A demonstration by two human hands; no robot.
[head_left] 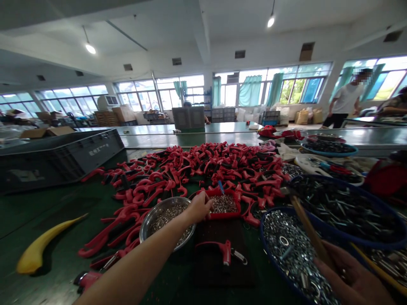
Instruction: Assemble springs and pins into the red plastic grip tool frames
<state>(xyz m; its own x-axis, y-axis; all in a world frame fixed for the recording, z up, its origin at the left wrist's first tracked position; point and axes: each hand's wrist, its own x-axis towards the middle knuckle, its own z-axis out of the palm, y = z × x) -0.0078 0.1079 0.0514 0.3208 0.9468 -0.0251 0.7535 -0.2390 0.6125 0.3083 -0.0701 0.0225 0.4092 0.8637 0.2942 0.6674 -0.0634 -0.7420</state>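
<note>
My left hand (200, 206) reaches to the left side of a red tray (219, 216) of small metal rivets, its fingers bent and pinched together; whether anything is between them is hidden. Beneath that forearm stands a steel bowl (144, 226) of small metal pieces. My right hand (352, 275) is wrapped round the wooden handle of a hammer (307, 231), above a blue basin (262, 237) of metal rings and other small parts. On a dark board (219, 275) between my hands lie one red-and-black plastic handle (226, 253) and a spring (239, 256).
A large heap of red handles (203, 165) spreads behind the trays. Far left are a grey crate (92, 154) and a banana-shaped yellow object (40, 250). At right, another blue basin (378, 243) holds black-and-metal parts. A person (345, 99) walks in the background.
</note>
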